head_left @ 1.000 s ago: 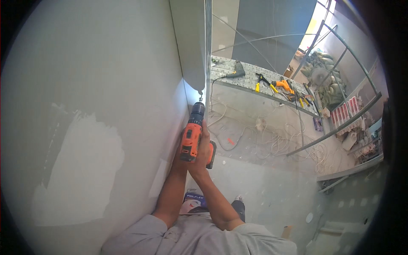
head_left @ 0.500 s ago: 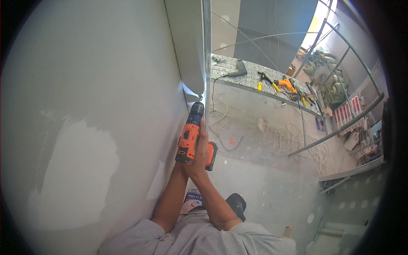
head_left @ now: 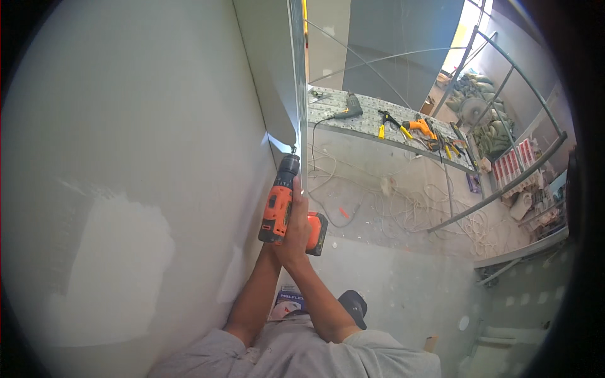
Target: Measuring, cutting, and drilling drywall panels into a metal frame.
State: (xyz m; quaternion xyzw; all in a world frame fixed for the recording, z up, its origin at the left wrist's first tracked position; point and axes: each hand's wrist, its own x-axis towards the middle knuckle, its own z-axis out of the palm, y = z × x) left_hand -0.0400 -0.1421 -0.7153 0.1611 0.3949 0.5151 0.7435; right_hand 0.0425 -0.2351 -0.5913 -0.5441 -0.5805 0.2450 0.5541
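An orange-and-black cordless drill [head_left: 276,208] is held upward along a narrow board [head_left: 271,75] with a metal edge [head_left: 297,75], its bit at the board where a bright light shows beside a dark seam. My right hand [head_left: 295,223] is shut on the drill, its index finger stretched along the side, above the orange battery [head_left: 315,233]. My left hand [head_left: 271,249] is under the drill, mostly hidden behind my right hand and the tool; its fingers do not show. A large grey wall [head_left: 138,126] with white patches stands close on my left.
A perforated metal platform [head_left: 324,110] holds a corded drill [head_left: 350,107], an orange tool [head_left: 422,126] and several hand tools. Metal railings [head_left: 523,176] curve at the right, near sacks [head_left: 479,88] and stacked boxes [head_left: 507,164]. Cables [head_left: 406,205] lie on the floor below.
The drill and both hands have shifted slightly down and left in the picture, as has the board edge. The grip on the drill looks the same.
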